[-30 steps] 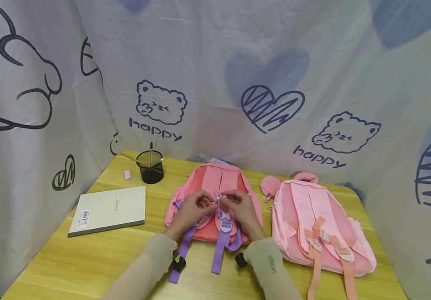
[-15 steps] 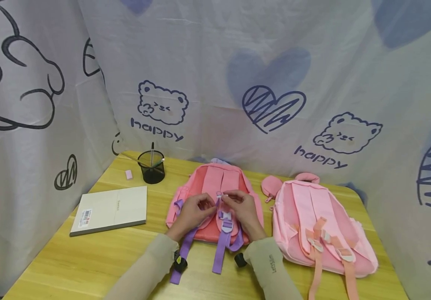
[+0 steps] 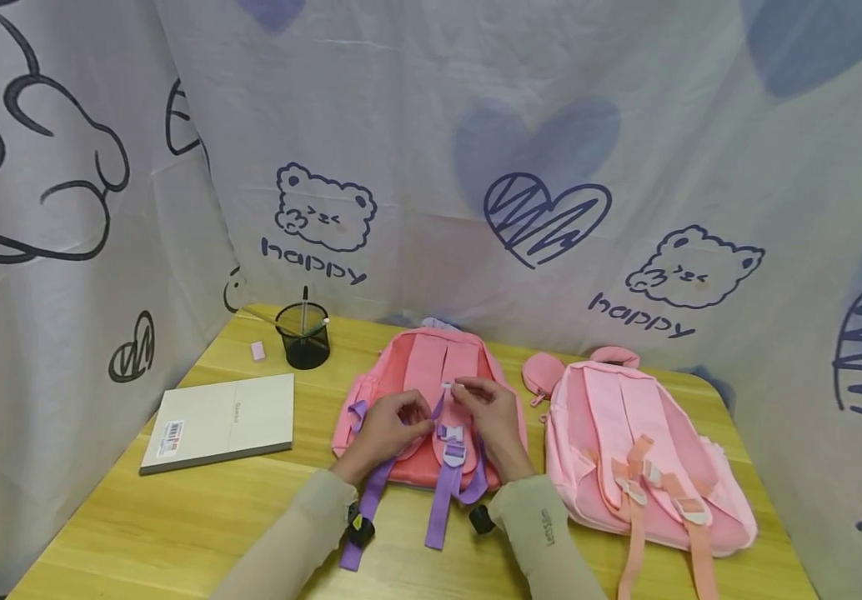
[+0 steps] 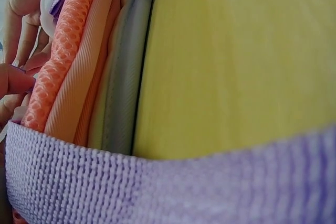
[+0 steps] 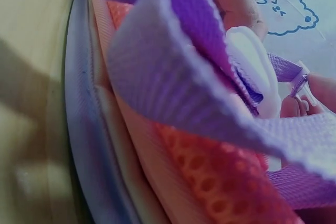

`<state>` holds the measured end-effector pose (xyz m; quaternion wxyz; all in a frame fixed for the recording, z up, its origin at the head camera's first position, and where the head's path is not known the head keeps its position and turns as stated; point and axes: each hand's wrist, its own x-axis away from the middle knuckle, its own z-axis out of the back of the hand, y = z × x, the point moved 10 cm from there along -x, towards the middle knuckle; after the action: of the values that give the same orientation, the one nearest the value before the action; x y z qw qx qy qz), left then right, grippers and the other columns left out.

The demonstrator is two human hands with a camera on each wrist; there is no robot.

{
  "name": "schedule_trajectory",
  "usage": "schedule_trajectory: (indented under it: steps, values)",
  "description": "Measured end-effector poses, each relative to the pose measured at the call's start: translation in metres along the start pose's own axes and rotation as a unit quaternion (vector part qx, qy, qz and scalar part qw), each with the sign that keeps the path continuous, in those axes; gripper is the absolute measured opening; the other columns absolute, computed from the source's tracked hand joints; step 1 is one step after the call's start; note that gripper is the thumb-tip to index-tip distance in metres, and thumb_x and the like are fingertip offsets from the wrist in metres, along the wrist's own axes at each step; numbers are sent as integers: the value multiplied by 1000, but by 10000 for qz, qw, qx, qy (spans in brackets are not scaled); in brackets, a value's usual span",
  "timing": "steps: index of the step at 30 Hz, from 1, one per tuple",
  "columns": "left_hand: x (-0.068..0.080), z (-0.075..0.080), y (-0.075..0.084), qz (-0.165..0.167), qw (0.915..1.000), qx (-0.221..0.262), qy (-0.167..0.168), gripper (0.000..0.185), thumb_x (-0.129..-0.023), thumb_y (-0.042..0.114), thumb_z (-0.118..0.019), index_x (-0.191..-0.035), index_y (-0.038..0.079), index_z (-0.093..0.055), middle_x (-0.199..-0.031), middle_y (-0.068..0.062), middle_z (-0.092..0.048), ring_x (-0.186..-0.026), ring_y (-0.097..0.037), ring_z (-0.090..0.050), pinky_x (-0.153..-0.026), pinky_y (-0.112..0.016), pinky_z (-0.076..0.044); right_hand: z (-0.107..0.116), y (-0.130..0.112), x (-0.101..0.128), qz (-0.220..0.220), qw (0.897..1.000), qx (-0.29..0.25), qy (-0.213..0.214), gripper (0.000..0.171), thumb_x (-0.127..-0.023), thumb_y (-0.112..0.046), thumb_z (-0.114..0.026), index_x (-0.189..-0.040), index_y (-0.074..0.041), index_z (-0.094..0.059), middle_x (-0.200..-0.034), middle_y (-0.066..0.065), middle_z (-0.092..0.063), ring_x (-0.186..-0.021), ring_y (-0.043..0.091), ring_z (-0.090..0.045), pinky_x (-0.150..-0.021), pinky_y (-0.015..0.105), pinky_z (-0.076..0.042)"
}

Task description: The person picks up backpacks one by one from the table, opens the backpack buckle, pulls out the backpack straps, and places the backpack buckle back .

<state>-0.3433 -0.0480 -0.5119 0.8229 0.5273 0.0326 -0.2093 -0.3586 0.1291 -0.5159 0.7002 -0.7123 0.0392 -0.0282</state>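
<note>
A coral-pink backpack (image 3: 442, 346) lies back side up at the table's middle, purple webbing straps (image 3: 438, 504) trailing over its near edge. My right hand (image 3: 493, 415) pinches a small white buckle (image 3: 446, 386) above the shoulder strap. From that buckle a short purple strap (image 3: 438, 406) runs down to my left hand (image 3: 393, 425), whose thumb and forefinger pinch it. A white strap adjuster (image 3: 454, 453) sits below the hands. Close in the right wrist view, a purple webbing loop (image 5: 157, 72) partly covers the fingers; the left wrist view shows the mesh padding (image 4: 63, 51) edge-on.
A light pink backpack (image 3: 644, 400) with peach straps lies at right, a round pink pouch (image 3: 543, 372) beside it. At left are a cream notebook (image 3: 221, 417), a pink eraser (image 3: 258, 351) and a black mesh pen cup (image 3: 307, 348). A printed curtain (image 3: 416, 167) stands behind.
My right hand has shifted slightly right with the white buckle, drawing a little away from my left hand. More of the purple strap shows between them. The backpacks stay put.
</note>
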Motion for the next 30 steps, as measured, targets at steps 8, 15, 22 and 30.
schedule_trajectory:
  steps: [8,15,22,30]
  values:
    - [1,0,0,89,9999,-91,-10,7,-95,23,-77,-91,24,-71,-81,7,-64,-75,-13,-58,-69,-24,-47,2,-1,-1,16,10000,68,55,28,-92,-17,-80,-115,-1,-76,-101,9,-78,-89,11,-73,-86,32,-60]
    - [1,-2,0,103,9999,-38,-42,7,-94,21,-79,-91,22,-73,-81,7,-65,-74,-11,-59,-68,-23,-48,7,-4,0,-99,9994,240,211,24,-92,-18,-80,-113,-6,-77,-103,9,-78,-92,13,-74,-85,30,-60]
    - [2,-2,1,55,10000,-34,-24,6,-93,20,-79,-91,21,-74,-81,5,-66,-73,-10,-58,-67,-23,-48,9,-5,-1,-73,9996,178,218,27,-93,-15,-79,-116,-1,-76,-103,10,-78,-89,12,-74,-87,35,-60]
    - [1,-3,0,172,9998,-39,-100,6,-96,26,-77,-96,21,-74,-85,7,-68,-77,-10,-60,-71,-23,-50,9,-8,-2,-89,9998,177,97,31,-94,-16,-78,-121,0,-73,-107,9,-77,-94,12,-73,-93,39,-59]
